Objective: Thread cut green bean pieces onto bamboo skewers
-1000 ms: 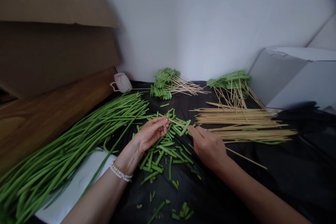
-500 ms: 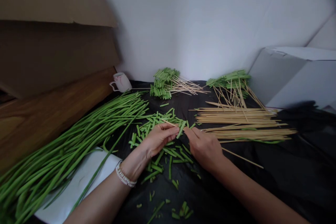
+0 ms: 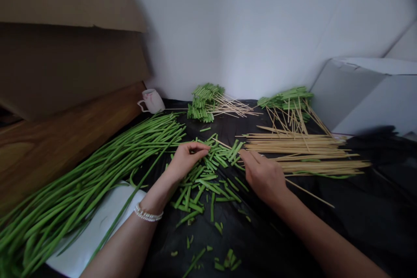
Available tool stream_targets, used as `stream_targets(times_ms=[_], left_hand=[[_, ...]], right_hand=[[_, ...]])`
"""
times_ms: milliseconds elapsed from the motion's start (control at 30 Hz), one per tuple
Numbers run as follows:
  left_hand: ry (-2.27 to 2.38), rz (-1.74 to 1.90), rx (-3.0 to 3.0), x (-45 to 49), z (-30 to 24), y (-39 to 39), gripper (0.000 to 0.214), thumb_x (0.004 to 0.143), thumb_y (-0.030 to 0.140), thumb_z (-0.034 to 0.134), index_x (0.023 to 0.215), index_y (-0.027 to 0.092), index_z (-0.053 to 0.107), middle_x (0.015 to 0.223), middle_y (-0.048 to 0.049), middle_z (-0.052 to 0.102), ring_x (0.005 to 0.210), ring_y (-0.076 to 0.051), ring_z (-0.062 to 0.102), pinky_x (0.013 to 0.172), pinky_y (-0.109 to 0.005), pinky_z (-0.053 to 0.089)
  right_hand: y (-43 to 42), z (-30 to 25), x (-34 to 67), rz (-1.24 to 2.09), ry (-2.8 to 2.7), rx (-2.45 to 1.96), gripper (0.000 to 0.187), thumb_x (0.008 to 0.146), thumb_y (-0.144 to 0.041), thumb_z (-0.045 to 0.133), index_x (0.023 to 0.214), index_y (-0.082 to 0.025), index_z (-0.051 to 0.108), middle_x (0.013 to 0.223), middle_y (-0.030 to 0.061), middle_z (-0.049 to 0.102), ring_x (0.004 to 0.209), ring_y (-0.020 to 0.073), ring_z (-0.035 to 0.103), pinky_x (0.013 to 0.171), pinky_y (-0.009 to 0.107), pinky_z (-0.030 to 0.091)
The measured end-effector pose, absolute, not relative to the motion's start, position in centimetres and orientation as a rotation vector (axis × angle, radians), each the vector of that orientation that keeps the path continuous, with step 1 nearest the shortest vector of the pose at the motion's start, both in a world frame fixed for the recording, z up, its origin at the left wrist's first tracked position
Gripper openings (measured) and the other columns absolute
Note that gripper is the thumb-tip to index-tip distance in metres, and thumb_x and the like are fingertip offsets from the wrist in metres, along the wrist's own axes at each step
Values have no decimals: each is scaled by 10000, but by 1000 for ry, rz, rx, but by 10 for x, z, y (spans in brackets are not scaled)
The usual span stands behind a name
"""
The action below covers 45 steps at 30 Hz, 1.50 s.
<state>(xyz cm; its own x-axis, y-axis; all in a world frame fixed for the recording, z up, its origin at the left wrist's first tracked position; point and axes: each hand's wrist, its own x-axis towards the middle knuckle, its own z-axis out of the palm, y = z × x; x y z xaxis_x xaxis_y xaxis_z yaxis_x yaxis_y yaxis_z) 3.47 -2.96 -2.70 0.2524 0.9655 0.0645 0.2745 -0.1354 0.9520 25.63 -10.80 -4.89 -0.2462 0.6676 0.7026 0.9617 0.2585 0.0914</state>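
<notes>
Threading green segments (image 3: 233,151) | right hand (image 3: 262,176): pinching skewer (image 3: 221,143) behind them | left hand (image 3: 188,160): fingertips close over loose pieces (image 3: 211,166), grip unclear | best: pierce mid-length, fingers off point

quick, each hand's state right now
Left hand: over short green cut stalks; whether open or closed on one cannot be told.
Right hand: closed, holding a thin tan wooden skewer threaded with green pieces.

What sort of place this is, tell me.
Likely a makeshift food-preparation corner, perhaps at home: long green beans, wooden skewers and a mug near a plain wall.
</notes>
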Motion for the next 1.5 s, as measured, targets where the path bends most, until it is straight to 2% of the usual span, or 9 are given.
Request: stream_targets(times_ms=[300, 400, 500, 600, 800, 900, 1067, 1300, 1500], left_hand=[[1218, 559, 2614, 26, -36, -26, 173, 752, 117, 638, 847, 207, 751, 883, -65, 674, 897, -230, 553, 864, -375, 396], [1190, 482, 2732, 24, -35, -26, 163, 746, 171, 682, 892, 211, 741, 912, -72, 649, 901, -235, 529, 854, -377, 393], [1154, 491, 2739, 25, -34, -27, 92, 737, 253, 723, 814, 203, 726, 905, -67, 641, 892, -228, 527, 853, -372, 390], [1153, 562, 2636, 27, -31, -28, 75, 749, 262, 717, 748, 187, 709, 848, -55, 658, 858, -210, 552, 852, -357, 396], [1249, 784, 2098, 27, -24, -27, 145, 757, 285, 687, 838, 178, 744, 845, -53, 705, 777, -187, 606, 747, -306, 443], [1186, 898, 1728, 28, -24, -27, 203, 723, 329, 721, 839, 164, 750, 856, -61, 718, 785, -184, 617, 766, -300, 449], [1029, 939, 1198, 34, -27, -31, 304, 609, 359, 822, 820, 155, 746, 781, -45, 709, 708, -139, 610, 694, -255, 446], [979, 995, 1029, 36, -27, -31, 292, 604, 287, 845, 844, 151, 749, 813, -45, 719, 657, -77, 577, 606, -187, 407], [984, 1031, 960, 37, -24, -32, 308, 601, 248, 848, 871, 144, 744, 853, -65, 739, 678, -87, 600, 611, -197, 410]], right_hand=[[-108, -49, 254, -695, -2013, -1483, 277, 870, -143, 453, 1038, -194, 668, 729, -7, 643, 575, 121, 507, 544, 284, 264], [-108, -50, 254, -676, -2027, -1496, 272, 873, -149, 458, 1041, -196, 667, 730, -7, 640, 582, 119, 508, 549, 281, 267], [-108, -51, 254, -660, -2043, -1511, 266, 882, -158, 458, 1043, -203, 665, 759, -3, 652, 590, 113, 511, 551, 280, 265], [-109, -51, 254, -657, -2037, -1522, 275, 881, -155, 457, 1054, -206, 665, 769, -1, 659, 593, 108, 514, 556, 277, 268], [-109, -50, 254, -661, -2031, -1501, 276, 872, -143, 459, 1041, -200, 670, 744, -5, 649, 587, 111, 515, 557, 278, 272], [-109, -50, 254, -661, -2034, -1492, 274, 878, -148, 461, 1053, -196, 666, 746, -3, 648, 587, 109, 515, 560, 276, 278], [-110, -50, 253, -661, -2038, -1467, 285, 875, -138, 457, 1068, -187, 661, 737, -3, 635, 588, 104, 509, 561, 272, 283], [-111, -49, 252, -673, -2056, -1435, 275, 880, -132, 454, 1043, -186, 670, 697, -11, 599, 582, 121, 501, 552, 280, 279], [-111, -50, 252, -673, -2059, -1427, 287, 876, -135, 447, 1057, -182, 665, 710, -9, 609, 586, 116, 496, 558, 278, 285]])
